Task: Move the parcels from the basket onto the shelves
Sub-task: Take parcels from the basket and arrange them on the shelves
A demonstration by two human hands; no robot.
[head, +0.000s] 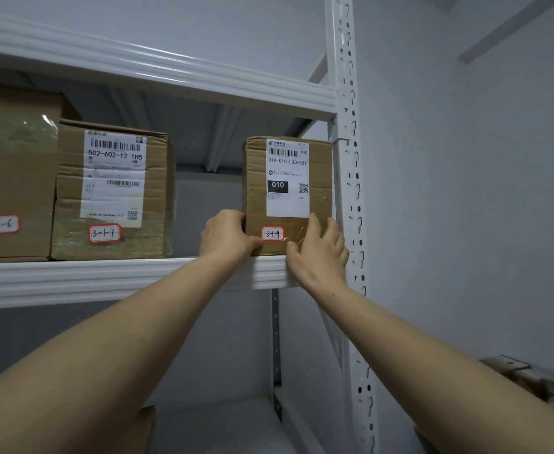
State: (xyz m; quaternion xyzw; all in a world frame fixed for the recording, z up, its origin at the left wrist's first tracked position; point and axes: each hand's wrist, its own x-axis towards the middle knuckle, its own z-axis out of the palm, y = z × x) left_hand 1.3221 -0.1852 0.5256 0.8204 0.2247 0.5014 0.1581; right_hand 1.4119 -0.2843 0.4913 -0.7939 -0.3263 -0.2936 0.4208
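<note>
Parcel (285,178) stands upright on the shelf (105,276), at its right end beside the post (351,191). Left hand (226,235) grips its lower left edge. Right hand (318,253) presses flat fingers on its lower front. Boxes 3-1-7 (115,191) and 3-1-6 (10,172) sit well left.

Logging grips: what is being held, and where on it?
The parcel on the shelf: the left hand grips its lower left edge; the right hand presses its fingers on the lower right front.
</note>
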